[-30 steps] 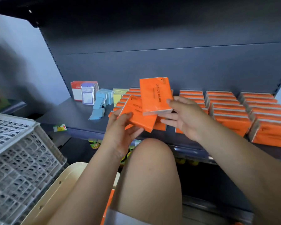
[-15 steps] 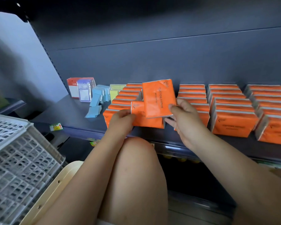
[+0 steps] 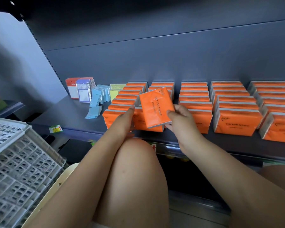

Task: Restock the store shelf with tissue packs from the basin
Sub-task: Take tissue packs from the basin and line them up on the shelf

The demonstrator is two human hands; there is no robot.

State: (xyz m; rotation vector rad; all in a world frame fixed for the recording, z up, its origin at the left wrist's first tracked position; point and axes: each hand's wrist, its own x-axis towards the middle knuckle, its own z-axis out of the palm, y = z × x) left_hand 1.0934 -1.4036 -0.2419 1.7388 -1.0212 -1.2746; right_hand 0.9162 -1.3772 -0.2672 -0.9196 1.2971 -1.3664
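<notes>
Two bare forearms reach forward past one raised knee (image 3: 135, 178); part of a second leg (image 3: 280, 175) shows at the right edge. At near left stands one white lattice crate (image 3: 18, 162). Beside it is the cream rim of one basin (image 3: 61, 183), its contents hidden.

Beyond the knee, two hands meet at the front of the shelf (image 3: 69, 112). The left hand (image 3: 123, 121) lies against the left end of the front pack (image 3: 148, 125) of the second row. Its thumb is laid over the pack's top edge and its fingers are out of sight, so I cannot tell whether it grips or only steadies. The right hand (image 3: 182, 120) pinches one tilted pack (image 3: 155, 106) by its lower right corner, thumb on the printed face, fingers curled behind. That pack stands on end, leaning left, just above the front pack and between the two hands. It reads COTTON TISSUE.

Five rows of orange packs (image 3: 236, 123) run front to back on the shelf. Seven show in the leftmost row, and the second row is partly hidden by the tilted pack. Two tags sit on the shelf's front edge, one green (image 3: 55, 128) and one with a red arrow (image 3: 153, 147).

Left of the rows is one stack of yellow packs (image 3: 114, 92). Next comes a cluster of blue packets (image 3: 102, 93), two of them loose in front. Two card packs stand farthest left, one red and white (image 3: 72, 88), one purple (image 3: 84, 92).
</notes>
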